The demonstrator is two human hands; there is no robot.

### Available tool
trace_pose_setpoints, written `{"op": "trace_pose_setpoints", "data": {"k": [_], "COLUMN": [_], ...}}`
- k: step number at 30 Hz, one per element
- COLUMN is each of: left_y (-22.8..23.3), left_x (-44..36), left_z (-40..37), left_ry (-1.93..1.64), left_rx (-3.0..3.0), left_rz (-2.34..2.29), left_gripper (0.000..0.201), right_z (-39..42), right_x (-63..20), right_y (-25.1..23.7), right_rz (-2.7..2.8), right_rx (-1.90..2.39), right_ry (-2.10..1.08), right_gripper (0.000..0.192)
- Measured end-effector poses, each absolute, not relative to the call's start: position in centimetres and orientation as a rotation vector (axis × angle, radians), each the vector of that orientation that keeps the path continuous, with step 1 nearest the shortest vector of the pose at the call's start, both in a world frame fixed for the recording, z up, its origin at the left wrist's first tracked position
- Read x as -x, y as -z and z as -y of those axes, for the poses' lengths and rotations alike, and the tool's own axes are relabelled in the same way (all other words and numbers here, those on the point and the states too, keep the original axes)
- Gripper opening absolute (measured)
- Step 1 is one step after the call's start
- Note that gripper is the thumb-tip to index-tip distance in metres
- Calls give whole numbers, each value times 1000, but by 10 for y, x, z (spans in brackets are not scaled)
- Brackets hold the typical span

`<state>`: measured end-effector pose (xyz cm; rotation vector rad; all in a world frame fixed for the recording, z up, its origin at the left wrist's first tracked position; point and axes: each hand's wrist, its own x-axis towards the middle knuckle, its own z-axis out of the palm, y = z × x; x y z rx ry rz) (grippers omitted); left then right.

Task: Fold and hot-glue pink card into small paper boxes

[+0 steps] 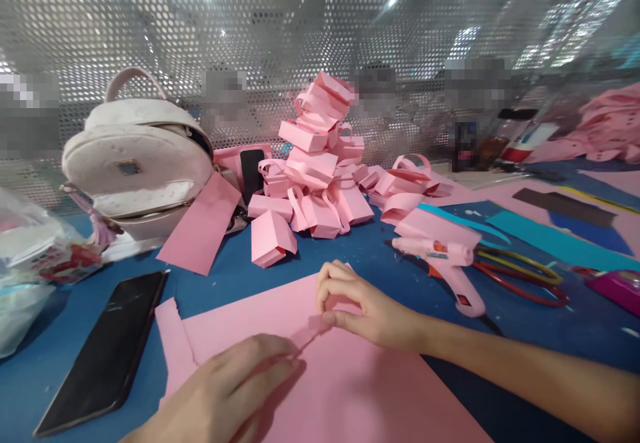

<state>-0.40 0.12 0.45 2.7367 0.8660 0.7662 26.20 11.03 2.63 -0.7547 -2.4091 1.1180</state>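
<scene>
Pink strip: a narrow strip of pink paper (316, 328) is stretched between the two hands, just above the big sheet, low in the middle of the view.
Right hand: the right hand (363, 306) has its fingers curled, thumb and fingertips pinching the far end of the strip.
Left hand: the left hand (235, 389) lies knuckles-up on the sheet, fingers closed on the near end of the strip.
Pink sheet: one large pink sheet (350, 389) lies flat on the desk under both hands, with a tab sticking out at its left edge.
Desk: the desk (240, 271) is covered in blue, with pink and teal paper spread over its right side.
Phones: two; one black phone (107, 349) lies flat left of the sheet, another dark phone (251, 173) leans by the bag.
Glue gun: one pink glue gun (445, 259) lies right of the hands, touching the scissors (520, 276), one pair with red and yellow handles.
Paper boxes: a heap of folded pink boxes (320, 156) with looped handles stands behind the sheet, too many and too tangled to count.
Bag: one white backpack (135, 163) sits at the back left, a loose pink card (200, 223) leaning on it.
Room: a perforated metal screen (280, 36) runs behind the desk; lights glint through it.
</scene>
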Motion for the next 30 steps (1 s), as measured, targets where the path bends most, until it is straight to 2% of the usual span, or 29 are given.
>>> {"op": "trace_pose_setpoints", "data": {"k": [7,12,15,19,30], "left_y": [-9,-19,-5,10,9], "left_x": [-6,-7,-6,-6,-11], "left_z": [0,-4,-5,-6,-7], "left_ry": [-814,-609,-840,-825,-917], "left_rx": [-2800,-2861,-2947,-3010,-2996], "left_rz": [-794,-809,-784,-786,-845], "left_gripper": [44,35,40,37,33], "right_z": [-104,-100,-98,-98,-94], "right_x": [-261,-257,-255,-253,-249], "right_y": [-32,-38,-38,-36,-33], "right_rz": [2491,2547,2551,2563,2633], "right_rx": [748,774,774,780,795], "right_ry": [-1165,-1163,-1136,-1083,-910], "right_gripper": [18,18,18,18,20]}}
